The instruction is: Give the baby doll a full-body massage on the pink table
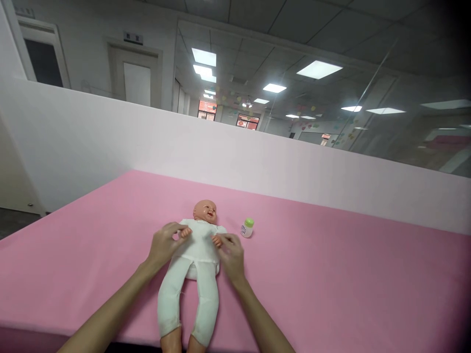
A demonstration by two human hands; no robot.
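Pink worktop [312, 274] carries a baby doll [196, 255] lying face-up, left hand [164, 245] and right hand [230, 257] each in a narrow grip on the doll's arms [186, 232] to steady them, green-capped bottle [247, 228] just beside the doll.

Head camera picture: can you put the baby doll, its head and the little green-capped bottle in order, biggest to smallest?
1. The baby doll
2. The doll's head
3. The green-capped bottle

The head and bottle lie about equally near the camera, so their order looks sure.

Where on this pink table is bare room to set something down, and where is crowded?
Bare pink surface lies right of the green-capped bottle and left of the left hand. The baby doll's chest is crowded by the right hand.
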